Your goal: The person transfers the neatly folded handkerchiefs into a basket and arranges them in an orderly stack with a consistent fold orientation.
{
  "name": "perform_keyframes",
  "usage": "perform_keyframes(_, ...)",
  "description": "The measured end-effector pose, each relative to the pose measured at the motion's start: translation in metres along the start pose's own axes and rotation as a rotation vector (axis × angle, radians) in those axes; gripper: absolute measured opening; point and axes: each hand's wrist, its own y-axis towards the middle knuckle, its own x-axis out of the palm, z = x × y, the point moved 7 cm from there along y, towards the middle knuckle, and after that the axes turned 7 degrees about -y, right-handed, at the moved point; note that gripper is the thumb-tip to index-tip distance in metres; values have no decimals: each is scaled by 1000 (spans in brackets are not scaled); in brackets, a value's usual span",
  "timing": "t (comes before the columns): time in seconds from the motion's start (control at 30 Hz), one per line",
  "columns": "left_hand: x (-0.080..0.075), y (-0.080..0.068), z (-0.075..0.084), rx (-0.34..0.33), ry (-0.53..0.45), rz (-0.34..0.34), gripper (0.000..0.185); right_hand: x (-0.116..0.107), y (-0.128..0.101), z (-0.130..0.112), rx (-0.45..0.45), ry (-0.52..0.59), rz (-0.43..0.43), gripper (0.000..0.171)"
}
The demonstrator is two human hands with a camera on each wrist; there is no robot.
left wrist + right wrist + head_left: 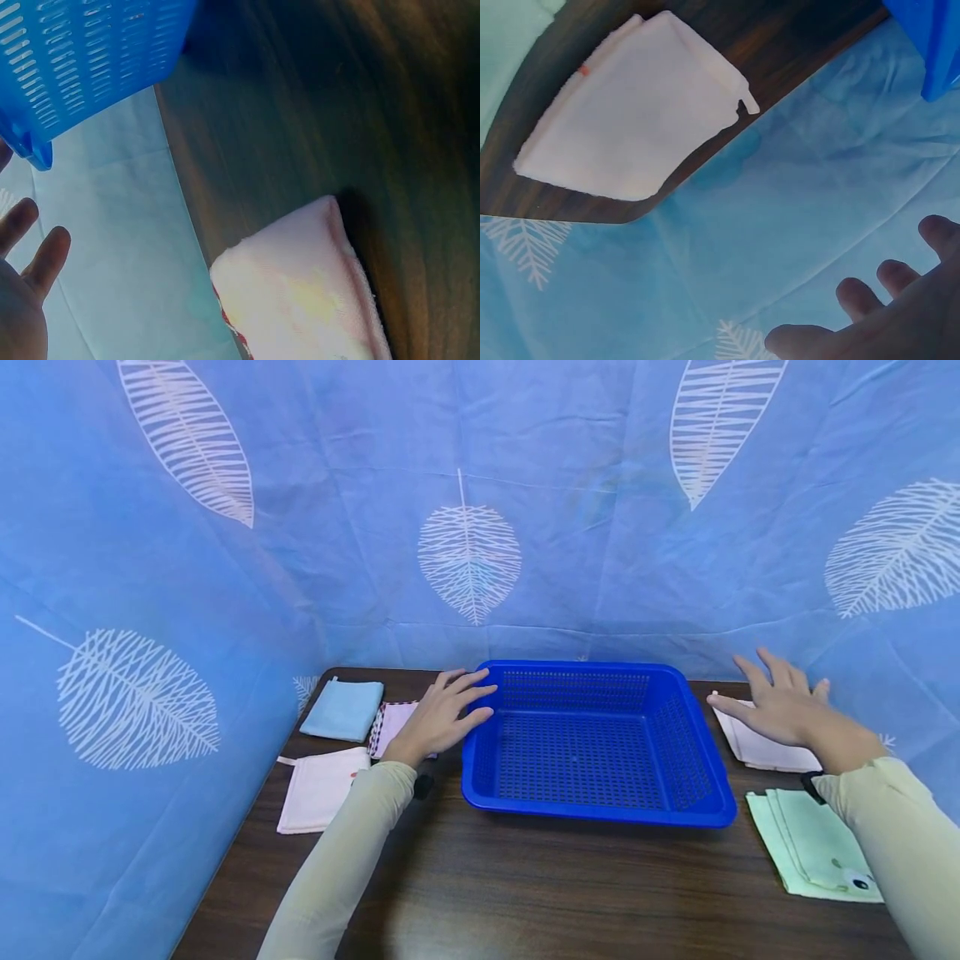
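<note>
A blue plastic basket with perforated walls stands on the table, its inside bare. My left hand reaches to its left rim, fingers extended over the edge; whether they touch it I cannot tell. Under that forearm lies a pink folded cloth with a checked edge, seen pale in the left wrist view. My right hand hovers with spread fingers, holding nothing, above a pale pink folded cloth. That cloth shows a small loop in the right wrist view.
At the left lie a light blue folded cloth and a whitish-pink one with a loop. A green folded cloth with an eye design is partly under my right sleeve. Blue leaf-patterned fabric hangs behind the brown table.
</note>
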Motion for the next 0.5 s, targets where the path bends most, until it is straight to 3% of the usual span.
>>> perform_keyframes(0.23,4,-4,-5,-45,3,-19,60,10,-5,11,4,-7,-2,99)
perform_keyframes(0.5,7,-2,-6,-47,-29,-18,62,23,-15,19,9,-4,20,96)
